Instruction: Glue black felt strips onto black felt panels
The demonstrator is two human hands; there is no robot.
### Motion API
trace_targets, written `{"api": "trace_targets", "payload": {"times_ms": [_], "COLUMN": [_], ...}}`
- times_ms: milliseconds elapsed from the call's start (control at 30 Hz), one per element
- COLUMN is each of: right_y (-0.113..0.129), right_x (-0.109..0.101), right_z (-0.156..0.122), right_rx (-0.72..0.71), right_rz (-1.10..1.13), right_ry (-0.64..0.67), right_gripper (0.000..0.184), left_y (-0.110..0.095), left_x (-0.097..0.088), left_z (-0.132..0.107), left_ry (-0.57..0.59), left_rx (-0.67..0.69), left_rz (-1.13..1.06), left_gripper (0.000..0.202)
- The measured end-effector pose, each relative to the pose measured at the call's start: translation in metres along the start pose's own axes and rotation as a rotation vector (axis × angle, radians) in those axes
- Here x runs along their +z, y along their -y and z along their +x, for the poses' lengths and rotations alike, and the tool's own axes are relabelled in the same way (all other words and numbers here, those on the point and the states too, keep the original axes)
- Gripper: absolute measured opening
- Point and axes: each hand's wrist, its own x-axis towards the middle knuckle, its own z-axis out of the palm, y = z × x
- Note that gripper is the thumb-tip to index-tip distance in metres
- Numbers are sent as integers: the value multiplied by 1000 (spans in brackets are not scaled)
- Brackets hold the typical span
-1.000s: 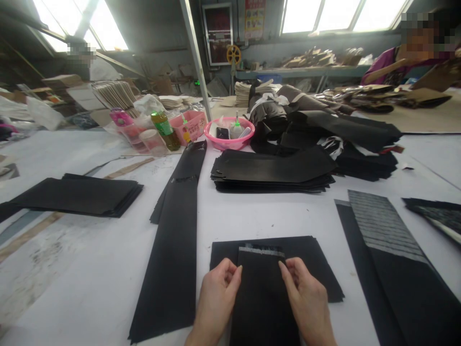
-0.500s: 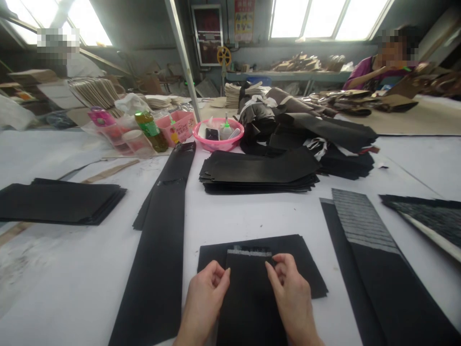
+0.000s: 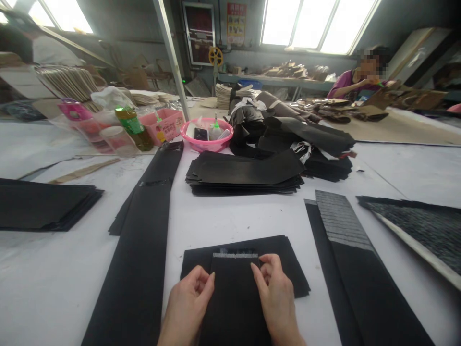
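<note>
Between my two hands lies a black panel (image 3: pixel 236 298), like leather or coated sheet, with a narrow grey strip along its far end. My left hand (image 3: pixel 189 300) pinches its left edge between thumb and fingers. On the opposite edge, close to the far corner, my right hand (image 3: pixel 275 293) has thumb and fingers closed on the same panel. Underneath and beyond it is a wider black sheet (image 3: pixel 288 269), lying flat on the white table (image 3: pixel 230 218). A shiny dark band shows on that sheet just past the grey strip.
Long black strips (image 3: pixel 140 259) lie at left, and overlapping grey-ended panels (image 3: pixel 360 269) at right. Ahead are a stack of black pieces (image 3: pixel 245 170), a pink basin (image 3: pixel 207 144), a green-labelled bottle (image 3: pixel 135 129) and a heap of dark material (image 3: pixel 306 134). A person (image 3: pixel 360 81) sits far right.
The view has turned slightly to the right, so most things sit farther left. My hands keep their hold on the panel, with little visible movement against it.
</note>
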Motion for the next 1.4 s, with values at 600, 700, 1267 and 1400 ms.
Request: {"api": "trace_targets", "payload": {"times_ms": [600, 700, 1267, 1400], "right_y": [-1, -1, 0, 1], "right_x": [-1, 0, -2, -3], "right_z": [8, 8, 12, 13], "right_rx": [52, 40, 107, 138], "right_rz": [-21, -23, 6, -7], "right_ry": [44, 36, 77, 98], "right_gripper": [21, 22, 25, 27], "left_y": [3, 1, 3, 2], "left_x": [2, 2, 1, 1], "left_z": [1, 1, 1, 2], "left_ry": [5, -2, 17, 20], "left_rx": [2, -7, 1, -10], "left_rz": [24, 20, -34, -41], "left_gripper": [43, 42, 38, 37]}}
